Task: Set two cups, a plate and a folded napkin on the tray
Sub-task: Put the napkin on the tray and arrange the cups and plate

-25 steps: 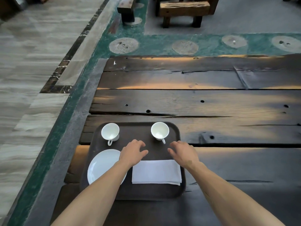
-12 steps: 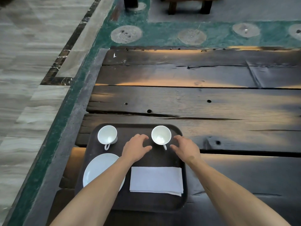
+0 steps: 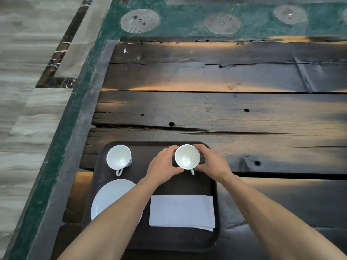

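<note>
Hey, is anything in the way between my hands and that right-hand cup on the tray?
Nothing visible is. The left hand and right hand already curl around the right cup from either side on the tray. The left cup, plate and napkin all lie apart from it.

There is one dark brown plastic tray (image 3: 154, 239) with rounded corners. It sits on one dark wooden plank desk (image 3: 206, 117).

There are two small white china cups with handles. One cup (image 3: 118, 157) is on the left. The other cup (image 3: 187, 156) is on the right.

There is one round white plate (image 3: 110, 196).

There is one white folded paper napkin (image 3: 181, 211).

There are two bare hands. One is the left hand (image 3: 163, 167). One is the right hand (image 3: 213, 164).

On the green floor (image 3: 180, 17) past the desk, three round pale grey patches can be seen in full.
</note>
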A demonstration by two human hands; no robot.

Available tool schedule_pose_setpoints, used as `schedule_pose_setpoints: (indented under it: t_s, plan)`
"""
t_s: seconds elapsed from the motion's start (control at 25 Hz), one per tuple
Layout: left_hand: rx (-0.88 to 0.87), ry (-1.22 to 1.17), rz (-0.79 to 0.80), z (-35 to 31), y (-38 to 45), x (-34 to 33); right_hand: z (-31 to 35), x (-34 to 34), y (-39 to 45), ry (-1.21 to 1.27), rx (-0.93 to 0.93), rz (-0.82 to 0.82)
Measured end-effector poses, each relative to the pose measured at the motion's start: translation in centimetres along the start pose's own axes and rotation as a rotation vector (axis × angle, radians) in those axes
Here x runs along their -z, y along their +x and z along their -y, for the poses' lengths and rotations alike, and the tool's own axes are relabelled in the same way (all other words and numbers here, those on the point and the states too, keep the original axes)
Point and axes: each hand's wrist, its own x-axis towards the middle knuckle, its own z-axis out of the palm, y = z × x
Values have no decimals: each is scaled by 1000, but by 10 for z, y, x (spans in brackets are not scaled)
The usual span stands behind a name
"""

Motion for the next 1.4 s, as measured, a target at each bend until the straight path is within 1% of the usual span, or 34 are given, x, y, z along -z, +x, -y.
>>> schedule_pose_setpoints:
  t_s: [0.24,0.44,0.72,0.84,0.96,1.4]
  plan:
    - [-27,-54,42,1,6,3,1,-6,-4,103,12,-41]
    - [-67,-31,85,4,9,12,10,-14,-11,120,-32,-84]
    - [-78,-3,103,9,10,15,22,-26,-18,178,-123,-89]
    - [-69,-17,100,10,9,12,21,-22,-15,197,-94,-65]
    - [-74,-46,86,11,6,9,19,-17,-11,151,-41,-52]
    - [-47,-126,38,17,5,6,19,-21,-9,145,-5,-70]
